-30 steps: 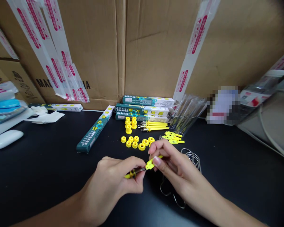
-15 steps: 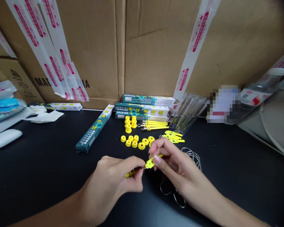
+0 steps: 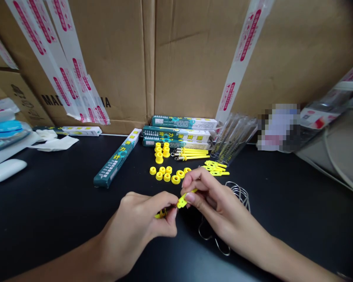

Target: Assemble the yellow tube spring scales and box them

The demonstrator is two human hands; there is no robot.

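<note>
Pinching yellow rod, left fingers; right fingers clamping yellow tab; slanted box: "力计"

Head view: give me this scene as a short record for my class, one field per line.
Left hand: pinching a slim yellow rod
Right hand: pinching a flat yellow piece with holes
Pieces touching: cannot tell; left fingers hide it
Beyond hands: yellow collars, clear tubes, force-gauge boxes
Backdrop: taped cardboard
</note>
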